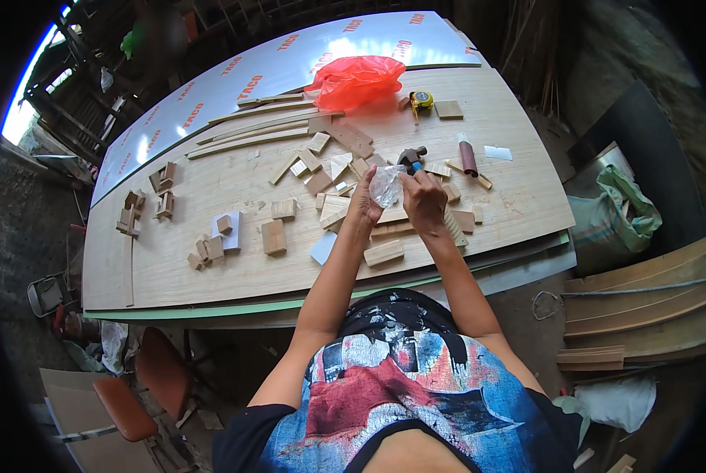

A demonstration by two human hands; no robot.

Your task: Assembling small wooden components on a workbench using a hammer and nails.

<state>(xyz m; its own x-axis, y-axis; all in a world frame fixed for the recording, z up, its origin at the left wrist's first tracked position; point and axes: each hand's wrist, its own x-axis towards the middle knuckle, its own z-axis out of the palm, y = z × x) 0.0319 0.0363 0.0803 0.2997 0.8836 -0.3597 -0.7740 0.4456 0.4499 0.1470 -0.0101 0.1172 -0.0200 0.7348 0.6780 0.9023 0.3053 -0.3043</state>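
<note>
A small clear plastic bag (386, 188) is held up between my two hands above the table. My left hand (364, 203) grips its left side, the thumb pointing up. Closed at the bag's right edge is my right hand (424, 202), its fingertips partly hidden. A hammer (410, 158) with a dark head and blue handle shows just beyond the right hand, which hides part of its handle. Wood offcuts lie beneath and around both hands, among them a short block (384, 253) near the table's front edge.
A red plastic bag (358, 83), yellow tape measure (421, 101) and dark red cylinder (467, 158) lie on the wooden tabletop (519, 158). Long strips (254, 140) rest toward the back. Small wooden assemblies (130, 213) stand at left. A sack (617, 209) is right of the table.
</note>
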